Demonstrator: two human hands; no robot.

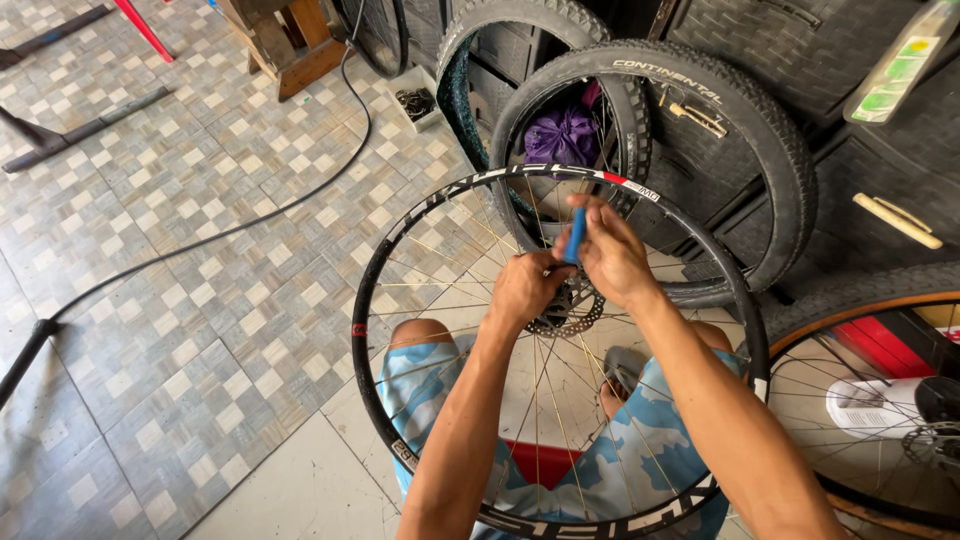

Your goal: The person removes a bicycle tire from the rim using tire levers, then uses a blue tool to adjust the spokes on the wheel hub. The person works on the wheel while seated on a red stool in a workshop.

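1. The bare wheel rim (372, 300) stands upright on the person's lap, hub (567, 305) at its centre.
2. The right hand (612, 258) pinches a blue tool (575, 235) just above the hub; its long axis runs up and down, pointing to the rim's top.
3. The left hand (525, 287), fingers curled shut, sits left of the tool, touching the hub area.
4. Both hands are equally near.
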